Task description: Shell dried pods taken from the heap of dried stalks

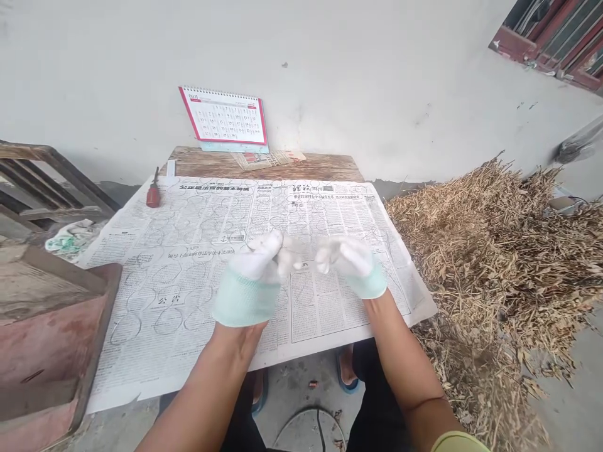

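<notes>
Left grip (269,256), right grip (345,256): curled, apart

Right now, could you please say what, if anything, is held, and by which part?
I cannot tell: both the left hand and right hand are curled and blurred.

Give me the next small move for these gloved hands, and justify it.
Perhaps ease the left hand toward the right hand: both are curled, facing each other across a gap over the newspaper; whether either holds anything is unclear.

Wooden table (325,168), spread newspaper (188,270), red screwdriver (153,196), desk calendar (225,117)
</notes>
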`<state>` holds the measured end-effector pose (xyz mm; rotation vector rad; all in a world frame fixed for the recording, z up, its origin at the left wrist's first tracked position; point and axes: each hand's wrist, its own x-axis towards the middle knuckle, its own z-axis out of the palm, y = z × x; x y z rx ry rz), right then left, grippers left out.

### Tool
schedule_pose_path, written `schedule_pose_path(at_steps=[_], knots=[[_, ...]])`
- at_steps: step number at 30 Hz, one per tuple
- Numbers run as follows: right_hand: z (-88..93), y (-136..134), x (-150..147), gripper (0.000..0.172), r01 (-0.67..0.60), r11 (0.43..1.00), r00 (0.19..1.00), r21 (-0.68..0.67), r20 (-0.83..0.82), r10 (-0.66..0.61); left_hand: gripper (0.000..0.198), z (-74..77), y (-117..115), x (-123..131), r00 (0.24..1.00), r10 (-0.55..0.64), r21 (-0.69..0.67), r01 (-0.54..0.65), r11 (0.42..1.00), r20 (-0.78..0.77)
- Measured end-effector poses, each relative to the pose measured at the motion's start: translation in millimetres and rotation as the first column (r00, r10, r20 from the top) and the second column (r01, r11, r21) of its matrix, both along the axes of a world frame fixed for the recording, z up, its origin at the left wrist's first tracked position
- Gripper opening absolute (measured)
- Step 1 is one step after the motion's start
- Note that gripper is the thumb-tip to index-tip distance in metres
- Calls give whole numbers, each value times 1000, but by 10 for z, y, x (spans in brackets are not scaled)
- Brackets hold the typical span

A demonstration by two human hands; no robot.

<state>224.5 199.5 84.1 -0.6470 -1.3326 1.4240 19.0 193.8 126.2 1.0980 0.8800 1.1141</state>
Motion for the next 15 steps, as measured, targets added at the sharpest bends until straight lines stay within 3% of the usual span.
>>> schedule_pose_path(at_steps=[3, 7, 12, 15], knots=[[-24, -33, -142, 37, 0, 1000, 1000, 29, -15, 0, 50, -21, -22, 44, 997, 16, -32, -13, 999, 81], [-37, -76, -273, 37, 79, 996, 996, -27, -48, -81, 55, -58, -8, 81, 993, -89, -17, 90, 996, 82], [-33, -77, -239, 37, 54, 994, 993, -92, -99, -63, 59, -106, 22, 90, 970, -235, 8, 234, 972, 58], [-19, -80, -196, 32, 36, 996, 997, -84, -62, -42, 58, -144, 9, 78, 972, -233, 10, 233, 972, 38]])
